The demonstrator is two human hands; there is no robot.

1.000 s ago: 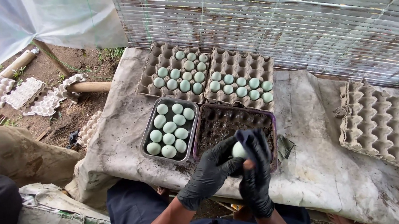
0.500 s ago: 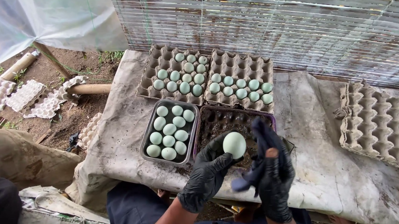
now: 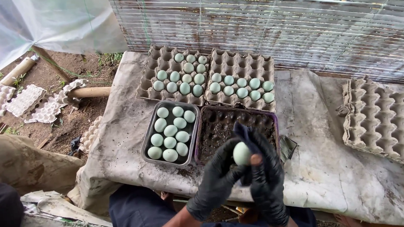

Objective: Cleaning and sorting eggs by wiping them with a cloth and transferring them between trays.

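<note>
My left hand [image 3: 216,181] cups a pale egg [image 3: 241,153]; my right hand [image 3: 267,178] pinches a dark cloth [image 3: 244,133] against it. Metal tray [image 3: 149,137] at ten o'clock holds eleven eggs; cartons [image 3: 211,63] at twelve sit half full.

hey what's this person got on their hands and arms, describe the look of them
Both hands wear black disposable-style gloves, thin and slightly glossy, wrinkled over the knuckles. The left hand glove ends at the wrist with a loose cuff; the forearm above it is bare, no sleeve visible. The right hand glove looks torn at one fingertip, where a finger pokes through. No watch, jewellery or markings show.
</note>
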